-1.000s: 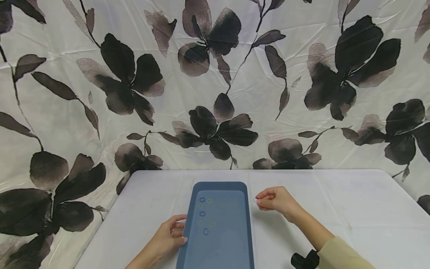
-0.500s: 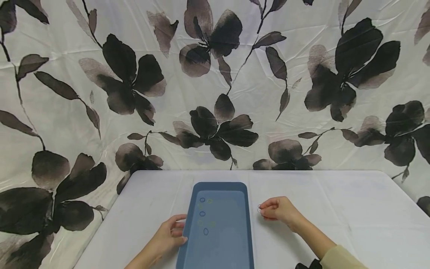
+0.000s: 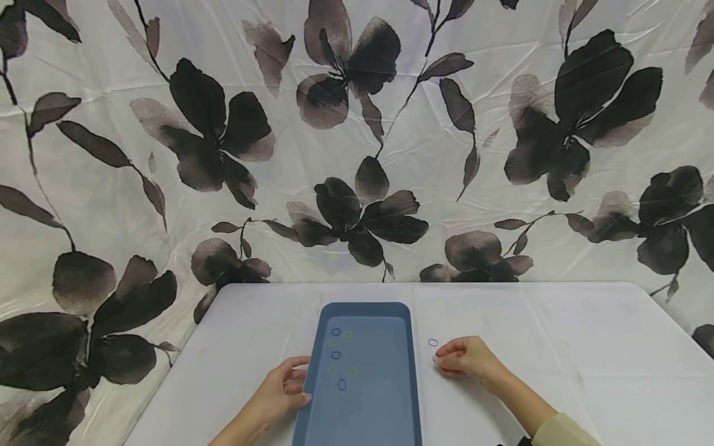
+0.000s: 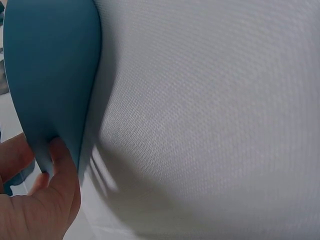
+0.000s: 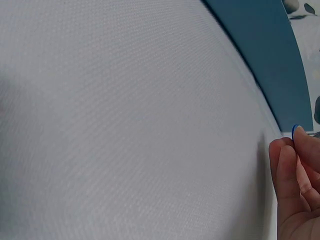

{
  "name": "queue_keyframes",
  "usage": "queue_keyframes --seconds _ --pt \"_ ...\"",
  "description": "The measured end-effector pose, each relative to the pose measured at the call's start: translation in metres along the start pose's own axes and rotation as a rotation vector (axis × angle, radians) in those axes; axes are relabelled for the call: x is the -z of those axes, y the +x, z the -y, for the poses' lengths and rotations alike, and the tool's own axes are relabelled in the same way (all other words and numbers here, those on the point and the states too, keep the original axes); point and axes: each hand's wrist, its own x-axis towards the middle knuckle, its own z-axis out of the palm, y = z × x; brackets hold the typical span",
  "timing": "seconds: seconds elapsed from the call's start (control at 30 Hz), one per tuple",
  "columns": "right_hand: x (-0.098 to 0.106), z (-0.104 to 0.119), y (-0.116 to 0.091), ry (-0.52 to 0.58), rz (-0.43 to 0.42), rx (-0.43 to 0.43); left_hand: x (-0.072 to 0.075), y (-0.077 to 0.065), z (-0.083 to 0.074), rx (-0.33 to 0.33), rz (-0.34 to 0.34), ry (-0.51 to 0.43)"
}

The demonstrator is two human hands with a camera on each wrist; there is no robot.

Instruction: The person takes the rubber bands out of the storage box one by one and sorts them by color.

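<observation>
My left hand [image 3: 281, 387] grips the left rim of a long blue tray [image 3: 368, 409], thumb on the outer wall in the left wrist view. Small thin rings lie at the tray's far left: blue ones, such as a blue ring [image 3: 336, 355], and pale yellow ones, such as a yellow ring [image 3: 352, 371]. To the right of the tray, my right hand [image 3: 471, 360] pinches another blue ring [image 5: 294, 131] between thumb and fingertips, low over the table. One more blue ring [image 3: 432, 342] lies on the white cloth just beyond those fingertips.
A white-covered table [image 3: 602, 359] carries the tray and stretches out on both sides of it. Behind its far edge hangs a white curtain [image 3: 480, 186] with dark flower prints. A black strap shows at the right sleeve [image 3: 563, 430].
My right hand has drawn back toward me and slightly right, still pinching a ring. A blue ring now lies on the table where its fingertips were. My left hand stays on the tray.
</observation>
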Motion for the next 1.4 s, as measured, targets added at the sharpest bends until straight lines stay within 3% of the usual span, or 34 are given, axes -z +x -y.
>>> queue_keyframes --seconds 0.27,1.0,1.4 --pt "0.000 -0.002 0.001 0.019 0.001 0.002 0.001 0.000 -0.001 -0.009 0.020 -0.009" --pt "0.019 0.002 0.008 -0.100 -0.079 0.032 0.001 -0.001 0.000 0.019 0.010 0.001" --pt "0.022 0.002 0.020 -0.237 -0.203 -0.067 0.000 0.001 0.000 0.044 0.011 -0.007"
